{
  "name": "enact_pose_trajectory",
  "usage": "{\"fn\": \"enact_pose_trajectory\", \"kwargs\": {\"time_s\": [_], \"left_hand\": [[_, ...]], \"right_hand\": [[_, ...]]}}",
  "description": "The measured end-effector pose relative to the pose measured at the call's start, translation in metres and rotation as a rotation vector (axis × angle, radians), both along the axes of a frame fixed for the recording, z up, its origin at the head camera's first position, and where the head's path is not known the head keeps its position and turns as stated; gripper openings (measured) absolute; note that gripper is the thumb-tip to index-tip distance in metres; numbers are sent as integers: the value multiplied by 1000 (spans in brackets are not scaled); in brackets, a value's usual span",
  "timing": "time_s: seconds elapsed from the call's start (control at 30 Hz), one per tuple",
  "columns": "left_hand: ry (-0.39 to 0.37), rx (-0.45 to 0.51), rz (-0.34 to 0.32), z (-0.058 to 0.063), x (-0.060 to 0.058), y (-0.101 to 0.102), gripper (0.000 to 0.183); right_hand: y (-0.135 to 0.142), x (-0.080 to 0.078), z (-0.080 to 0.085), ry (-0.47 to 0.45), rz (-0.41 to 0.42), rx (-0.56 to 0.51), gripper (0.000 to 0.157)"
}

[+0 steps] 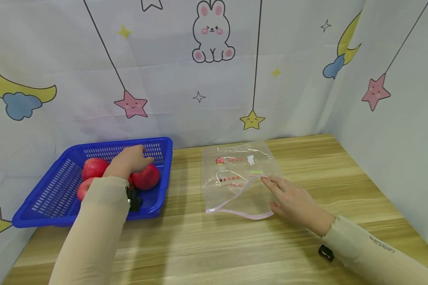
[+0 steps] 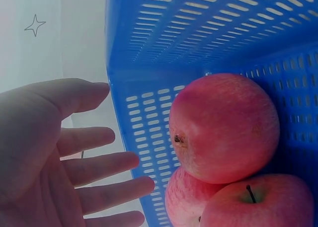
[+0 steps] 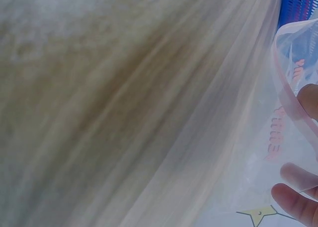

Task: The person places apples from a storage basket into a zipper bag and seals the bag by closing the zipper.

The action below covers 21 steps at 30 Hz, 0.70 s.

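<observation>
My left hand hangs over the blue plastic basket, fingers spread and holding nothing. In the left wrist view its fingers point toward a red apple, with a gap between them. More apples lie under and beside that one, including an apple with its stem up. My right hand holds the mouth of a clear zip bag, its fingertips at the upper pink rim and its thumb near the lower rim. The bag's mouth gapes toward me. Part of the rim is hidden behind the right hand.
The wood-grain table carries both basket and bag, the basket at the left. A white printed cloth hangs behind the table and along its sides. A small black device sits by the right sleeve.
</observation>
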<state>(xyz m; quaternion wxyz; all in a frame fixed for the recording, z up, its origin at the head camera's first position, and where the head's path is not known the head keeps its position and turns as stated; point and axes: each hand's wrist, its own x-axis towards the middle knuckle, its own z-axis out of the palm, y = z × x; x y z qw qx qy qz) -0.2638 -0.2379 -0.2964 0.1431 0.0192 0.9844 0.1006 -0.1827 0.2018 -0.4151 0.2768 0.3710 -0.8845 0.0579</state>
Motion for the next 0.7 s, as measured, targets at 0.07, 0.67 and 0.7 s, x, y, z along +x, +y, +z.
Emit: {"fn": "enact_pose_trajectory", "kwargs": {"time_s": [0.07,0.67,0.7], "left_hand": [[-4,-1,-4,0,-1,1,62],[-106,-36,-9,-5,-3,7,65],[-112,-35,-9,-5,-3,7,66]], "right_hand": [[0,0,0,-4,-4,2,74],[0,0,0,-12,-12,4,75],[0,0,0,-12,-12,4,74]]}}
